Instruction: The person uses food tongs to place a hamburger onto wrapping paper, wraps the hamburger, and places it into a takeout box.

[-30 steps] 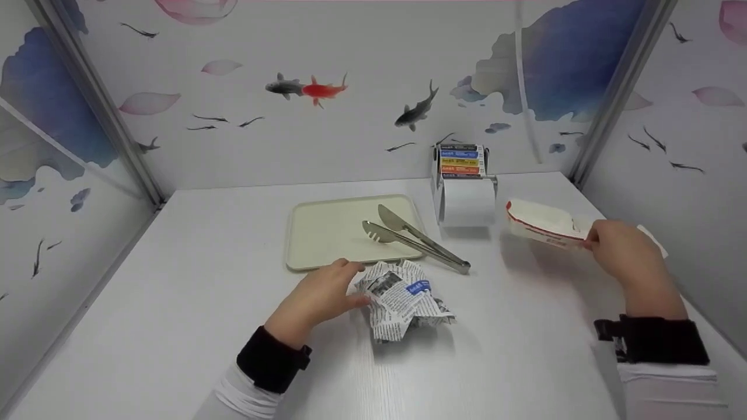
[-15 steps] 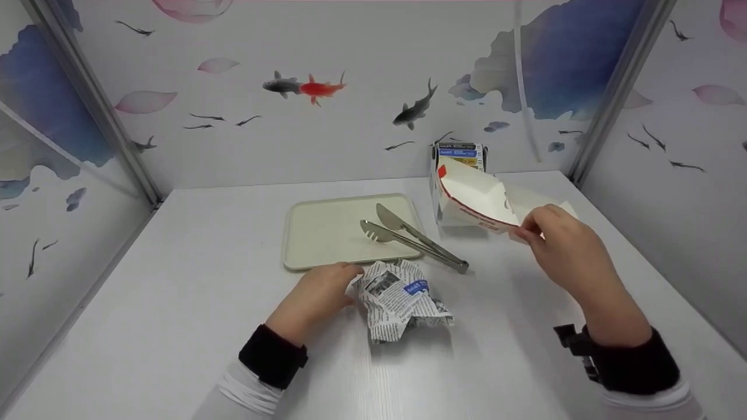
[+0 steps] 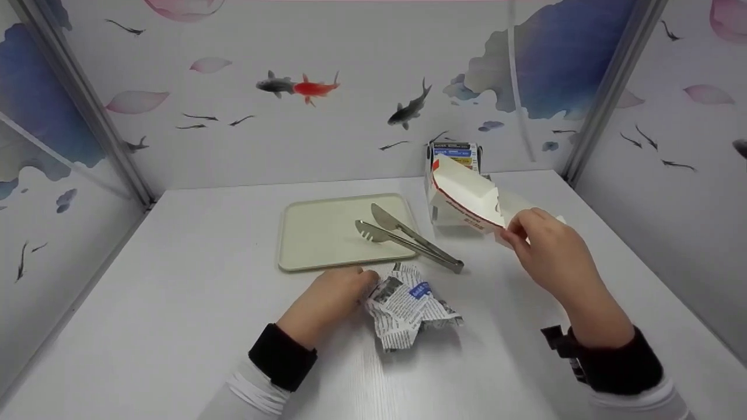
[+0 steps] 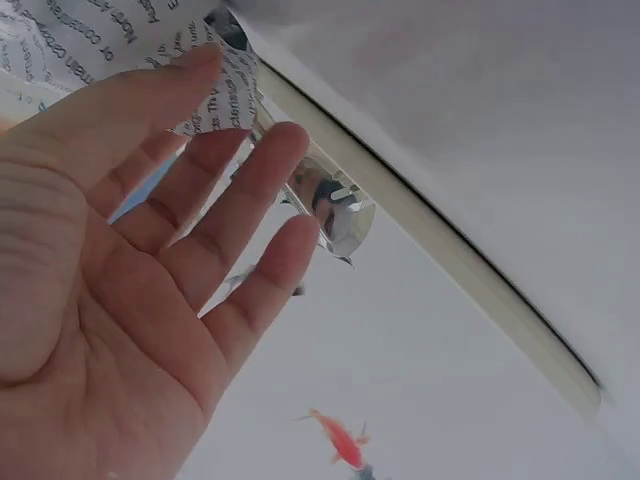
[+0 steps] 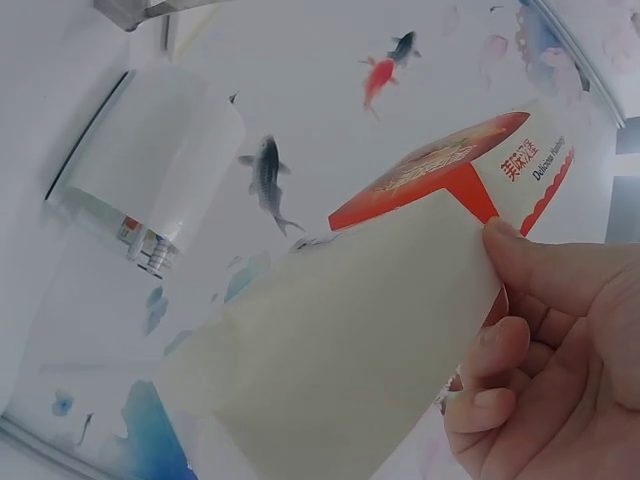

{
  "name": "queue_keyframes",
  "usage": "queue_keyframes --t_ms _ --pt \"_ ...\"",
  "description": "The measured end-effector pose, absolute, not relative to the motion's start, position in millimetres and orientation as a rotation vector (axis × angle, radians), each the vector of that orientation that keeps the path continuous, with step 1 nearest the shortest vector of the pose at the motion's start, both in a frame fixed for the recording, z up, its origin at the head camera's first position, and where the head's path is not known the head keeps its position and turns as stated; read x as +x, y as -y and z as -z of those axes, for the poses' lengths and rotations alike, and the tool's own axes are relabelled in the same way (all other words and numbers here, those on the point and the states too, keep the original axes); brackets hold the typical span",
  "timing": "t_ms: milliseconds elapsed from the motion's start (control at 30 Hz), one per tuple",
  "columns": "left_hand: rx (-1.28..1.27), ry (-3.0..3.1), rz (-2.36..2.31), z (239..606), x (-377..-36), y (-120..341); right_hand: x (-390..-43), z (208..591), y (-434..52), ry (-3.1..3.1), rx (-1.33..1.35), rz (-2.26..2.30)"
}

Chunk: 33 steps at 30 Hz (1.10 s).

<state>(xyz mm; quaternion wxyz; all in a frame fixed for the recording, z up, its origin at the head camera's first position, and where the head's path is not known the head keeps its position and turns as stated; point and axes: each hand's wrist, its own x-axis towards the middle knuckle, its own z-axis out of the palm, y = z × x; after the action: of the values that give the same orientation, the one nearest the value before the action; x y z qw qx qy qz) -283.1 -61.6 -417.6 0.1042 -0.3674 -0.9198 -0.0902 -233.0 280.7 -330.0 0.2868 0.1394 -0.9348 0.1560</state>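
My left hand [image 3: 332, 297] pinches the left edge of a crumpled newsprint-patterned paper bundle [image 3: 408, 309] on the white table. In the left wrist view, the paper [image 4: 100, 40] lies between the thumb and fingers, while the other fingers spread loosely. What the paper wraps is hidden. My right hand [image 3: 548, 251] holds an unfolded hamburger box [image 3: 467, 198] in the air, gripping it at its near right corner. Red panels with printed lettering show on the box [image 5: 420, 175] in the right wrist view, with the thumb at its edge.
Behind the bundle lies a pale green tray [image 3: 315, 233]. Metal tongs [image 3: 382, 234] rest partly across its right side, their hinge end on the table. At the back, the box overlaps a label-roll dispenser [image 3: 452, 153] with coloured strips. Patterned walls [image 3: 327, 134] enclose the table.
My right hand has brought the hamburger box leftward, in front of the dispenser, tilting it up. My left hand has moved slightly right and closed on the bundle's edge, and the bundle has shifted slightly.
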Motion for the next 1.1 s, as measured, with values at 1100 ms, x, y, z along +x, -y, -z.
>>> queue_keyframes --t_ms 1100 --pt "-0.88 2.951 0.353 394.0 -261.9 190.9 -212.3 403.1 -118.9 3.033 0.683 -0.463"
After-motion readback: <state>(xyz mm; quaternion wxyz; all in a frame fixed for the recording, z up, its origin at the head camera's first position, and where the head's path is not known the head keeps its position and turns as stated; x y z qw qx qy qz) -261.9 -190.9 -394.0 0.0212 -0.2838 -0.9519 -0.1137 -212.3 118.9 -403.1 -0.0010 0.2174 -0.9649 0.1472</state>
